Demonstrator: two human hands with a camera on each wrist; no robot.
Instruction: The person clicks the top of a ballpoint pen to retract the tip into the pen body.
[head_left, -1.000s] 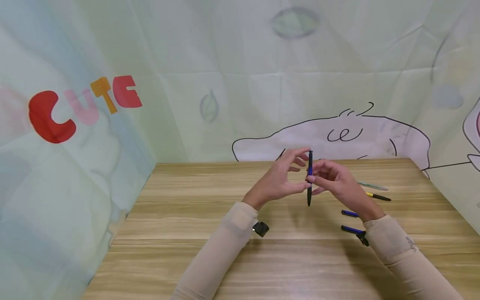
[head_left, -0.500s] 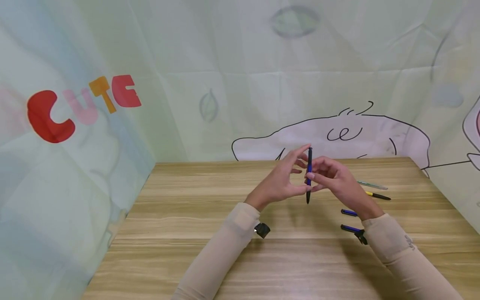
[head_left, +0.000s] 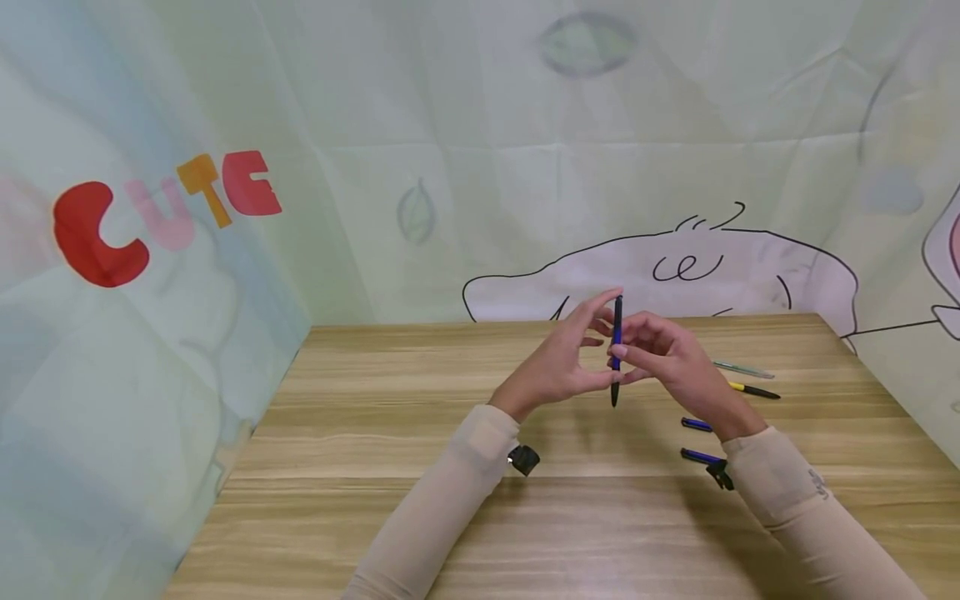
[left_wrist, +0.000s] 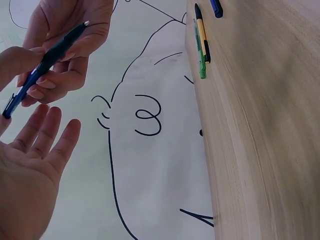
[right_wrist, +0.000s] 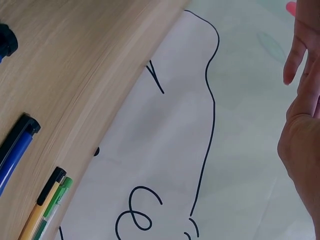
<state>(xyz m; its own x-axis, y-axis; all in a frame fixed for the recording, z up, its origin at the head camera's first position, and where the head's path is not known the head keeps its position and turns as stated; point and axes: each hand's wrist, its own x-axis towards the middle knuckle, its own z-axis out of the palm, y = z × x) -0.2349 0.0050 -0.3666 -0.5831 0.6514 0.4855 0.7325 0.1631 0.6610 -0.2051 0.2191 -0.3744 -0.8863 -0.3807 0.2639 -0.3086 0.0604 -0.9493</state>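
A blue-and-black pen stands nearly upright above the table, black tapered end down. My right hand pinches its middle between thumb and fingers. From the other side my left hand spans it, index fingertip on the top end and thumb against the lower barrel; the other left fingers stay off it. In the left wrist view, a small point shows at the tip of the pen. The right wrist view catches only part of a hand at its right edge, with the held pen hidden.
Two blue pens lie beneath my right wrist, partly covered. Behind them rest a yellow-and-black pen and a clear green pen. The wooden table ends at printed cloth walls.
Both hands and the pen have risen slightly, and the pen has shifted a little left. Over the last half second they have barely moved.
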